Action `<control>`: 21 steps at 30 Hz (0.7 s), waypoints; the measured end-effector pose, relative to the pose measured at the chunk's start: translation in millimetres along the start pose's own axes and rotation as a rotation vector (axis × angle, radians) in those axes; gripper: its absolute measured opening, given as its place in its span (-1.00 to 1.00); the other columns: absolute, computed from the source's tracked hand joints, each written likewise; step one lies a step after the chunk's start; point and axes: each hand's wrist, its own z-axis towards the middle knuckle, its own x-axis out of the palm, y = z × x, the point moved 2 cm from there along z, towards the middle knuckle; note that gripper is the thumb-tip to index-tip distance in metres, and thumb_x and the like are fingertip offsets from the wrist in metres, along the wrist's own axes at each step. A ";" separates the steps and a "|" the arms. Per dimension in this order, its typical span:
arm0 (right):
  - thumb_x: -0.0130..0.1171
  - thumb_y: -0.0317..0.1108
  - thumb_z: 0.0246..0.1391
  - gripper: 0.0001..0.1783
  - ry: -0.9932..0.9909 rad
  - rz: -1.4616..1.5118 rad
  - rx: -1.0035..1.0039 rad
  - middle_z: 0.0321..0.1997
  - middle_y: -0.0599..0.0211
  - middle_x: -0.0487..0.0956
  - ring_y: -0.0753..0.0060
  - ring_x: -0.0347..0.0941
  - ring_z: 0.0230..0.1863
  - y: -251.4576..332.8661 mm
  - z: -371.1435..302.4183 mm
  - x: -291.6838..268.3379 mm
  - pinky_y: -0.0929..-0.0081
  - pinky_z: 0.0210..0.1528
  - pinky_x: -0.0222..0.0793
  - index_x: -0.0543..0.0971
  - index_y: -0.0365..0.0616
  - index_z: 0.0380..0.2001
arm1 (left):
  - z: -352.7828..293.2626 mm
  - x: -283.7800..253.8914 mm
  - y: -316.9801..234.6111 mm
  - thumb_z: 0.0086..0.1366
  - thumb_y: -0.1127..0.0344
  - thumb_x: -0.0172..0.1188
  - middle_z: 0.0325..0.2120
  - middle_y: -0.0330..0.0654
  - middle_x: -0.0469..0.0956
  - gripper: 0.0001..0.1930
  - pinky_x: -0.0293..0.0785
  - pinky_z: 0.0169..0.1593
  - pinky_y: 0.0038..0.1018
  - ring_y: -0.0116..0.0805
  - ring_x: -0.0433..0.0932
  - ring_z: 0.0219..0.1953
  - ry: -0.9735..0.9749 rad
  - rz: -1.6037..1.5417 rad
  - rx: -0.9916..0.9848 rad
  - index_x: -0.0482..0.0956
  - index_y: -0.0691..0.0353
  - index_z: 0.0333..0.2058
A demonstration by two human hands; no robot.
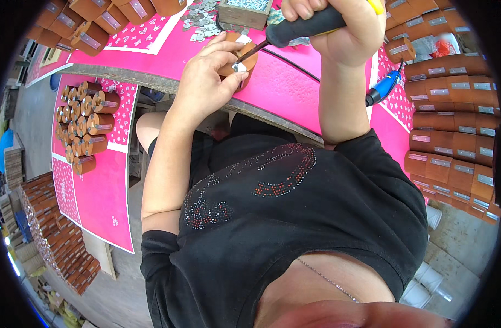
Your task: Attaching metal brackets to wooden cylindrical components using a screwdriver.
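On the pink-covered table edge, a round reddish-brown wooden block (250,58) lies under my left hand (208,74). The fingers and thumb of that hand wrap its side and steady it. Small shiny metal plates (240,67) sit on the block, partly hidden by the fingers. My right hand (351,34) is raised to the right, closed around the black and yellow handle of a screwdriver (306,27). Its dark shaft slants down to the left, and the tip meets the metal plate near my left thumb.
Loose metal plates (205,23) lie scattered beyond the block, beside a box of small screws (245,12). A blue corded tool (385,87) lies at right, its black cable (294,66) crossing the table. Brown blocks with plates stand stacked right (453,117), far left (89,35) and on a side table (86,115).
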 end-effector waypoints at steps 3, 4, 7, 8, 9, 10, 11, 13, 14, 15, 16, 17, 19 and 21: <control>0.03 -0.58 0.00 -0.87 0.000 0.025 0.013 -0.65 0.19 0.34 0.38 0.28 -0.69 -3.8 1.0 1.2 0.42 -0.63 0.29 0.28 -0.21 -0.45 | -0.3 -0.1 -1.4 -0.03 0.39 0.28 -0.13 -0.10 0.54 -0.79 0.33 0.10 -0.30 -0.07 0.33 0.14 -0.009 0.013 0.005 0.58 0.35 -0.38; 0.04 -0.58 -0.01 -0.86 0.004 0.025 0.020 -0.65 0.18 0.34 0.37 0.29 -0.69 -4.5 1.3 1.1 0.42 -0.63 0.29 0.28 -0.21 -0.45 | 0.0 -0.2 -1.3 -0.03 0.39 0.28 -0.13 -0.10 0.54 -0.79 0.33 0.10 -0.30 -0.07 0.33 0.14 -0.010 0.011 0.005 0.58 0.35 -0.38; 0.08 -0.57 -0.03 -0.84 0.034 0.046 0.024 -0.65 0.19 0.35 0.38 0.30 -0.68 -9.4 3.5 -3.3 0.42 -0.63 0.30 0.28 -0.22 -0.46 | 0.9 0.6 -0.9 -0.03 0.38 0.29 -0.13 -0.10 0.54 -0.77 0.33 0.11 -0.31 -0.08 0.33 0.14 -0.008 0.011 0.012 0.59 0.35 -0.35; 0.08 -0.57 -0.03 -0.84 0.034 0.045 0.025 -0.65 0.19 0.35 0.38 0.30 -0.68 -9.3 4.6 -3.2 0.42 -0.63 0.30 0.28 -0.22 -0.46 | 0.6 0.6 -0.6 -0.02 0.38 0.29 -0.13 -0.11 0.54 -0.77 0.33 0.11 -0.31 -0.08 0.33 0.14 -0.005 0.015 0.013 0.59 0.35 -0.35; 0.10 -0.57 -0.06 -0.82 0.136 0.081 0.044 -0.64 0.20 0.35 0.38 0.31 -0.67 -8.7 6.7 -0.9 0.44 -0.62 0.31 0.29 -0.22 -0.47 | 0.6 0.8 -0.5 -0.02 0.38 0.29 -0.14 -0.11 0.54 -0.76 0.34 0.11 -0.31 -0.09 0.34 0.14 -0.002 0.018 0.014 0.59 0.34 -0.34; 0.13 -0.58 -0.09 -0.80 0.238 0.118 0.062 -0.63 0.21 0.36 0.39 0.31 -0.65 -7.9 8.3 1.3 0.45 -0.61 0.31 0.29 -0.22 -0.47 | 1.0 1.1 -0.6 -0.02 0.38 0.29 -0.14 -0.11 0.54 -0.76 0.34 0.11 -0.31 -0.09 0.34 0.14 -0.001 0.015 0.015 0.59 0.34 -0.34; 0.13 -0.58 -0.09 -0.80 0.242 0.125 0.065 -0.63 0.21 0.36 0.39 0.31 -0.65 -10.5 9.5 3.5 0.45 -0.61 0.31 0.29 -0.22 -0.47 | -0.7 -0.1 -0.5 -0.02 0.38 0.29 -0.14 -0.11 0.55 -0.76 0.35 0.10 -0.32 -0.09 0.34 0.14 -0.003 0.020 0.000 0.59 0.34 -0.34; 0.19 -0.58 -0.14 -0.78 0.362 0.218 0.106 -0.61 0.26 0.39 0.47 0.31 -0.62 -19.0 11.9 12.8 0.50 -0.60 0.32 0.32 -0.21 -0.51 | -3.7 -3.6 0.3 -0.02 0.38 0.29 -0.15 -0.11 0.55 -0.76 0.36 0.09 -0.32 -0.10 0.34 0.13 -0.010 0.031 -0.021 0.59 0.34 -0.34; 0.19 -0.58 -0.14 -0.78 0.368 0.221 0.110 -0.61 0.26 0.39 0.47 0.31 -0.62 -25.2 20.8 13.7 0.50 -0.60 0.32 0.32 -0.21 -0.51 | -4.9 -6.4 -0.5 -0.03 0.37 0.30 -0.16 -0.11 0.55 -0.76 0.37 0.08 -0.33 -0.10 0.35 0.13 -0.009 0.031 -0.024 0.59 0.35 -0.35; 0.21 -0.58 -0.17 -0.78 0.512 0.102 0.069 -0.60 0.30 0.40 0.51 0.32 -0.59 -29.7 33.7 8.8 0.53 -0.59 0.32 0.34 -0.20 -0.54 | -1.9 -5.0 -1.9 -0.03 0.37 0.30 -0.16 -0.12 0.56 -0.76 0.38 0.07 -0.33 -0.11 0.35 0.13 0.005 0.021 -0.015 0.59 0.35 -0.36; 0.23 -0.59 -0.19 -0.78 0.657 -0.017 0.030 -0.59 0.35 0.41 0.55 0.33 -0.57 -28.8 43.2 7.5 0.56 -0.58 0.33 0.36 -0.19 -0.56 | 0.1 -3.8 -3.0 -0.03 0.37 0.30 -0.16 -0.12 0.56 -0.76 0.38 0.07 -0.33 -0.11 0.35 0.13 0.010 0.011 -0.007 0.59 0.35 -0.36; 0.32 -0.54 -0.20 -0.76 0.337 -0.156 0.284 -0.58 0.44 0.42 0.64 0.37 -0.55 -19.0 38.5 29.8 0.61 -0.55 0.37 0.40 -0.18 -0.57 | -3.7 -7.0 0.1 -0.04 0.36 0.31 -0.16 -0.11 0.56 -0.76 0.38 0.07 -0.34 -0.11 0.35 0.13 0.008 0.015 -0.032 0.59 0.35 -0.36; 0.34 -0.50 -0.19 -0.76 0.183 -0.225 0.378 -0.57 0.46 0.43 0.66 0.39 -0.54 -0.9 34.2 36.5 0.64 -0.53 0.39 0.41 -0.19 -0.55 | 7.9 2.1 -3.3 -0.04 0.36 0.32 -0.16 -0.11 0.56 -0.76 0.38 0.07 -0.34 -0.10 0.35 0.13 0.048 -0.021 -0.001 0.59 0.35 -0.37; 0.37 -0.39 -0.14 -0.72 0.085 -0.291 0.287 -0.54 0.47 0.44 0.70 0.41 -0.56 -17.7 29.6 44.6 0.70 -0.51 0.42 0.43 -0.19 -0.44 | -2.1 -2.2 1.7 -0.06 0.35 0.34 -0.16 -0.10 0.56 -0.76 0.38 0.07 -0.34 -0.10 0.35 0.13 0.011 -0.003 -0.028 0.59 0.34 -0.40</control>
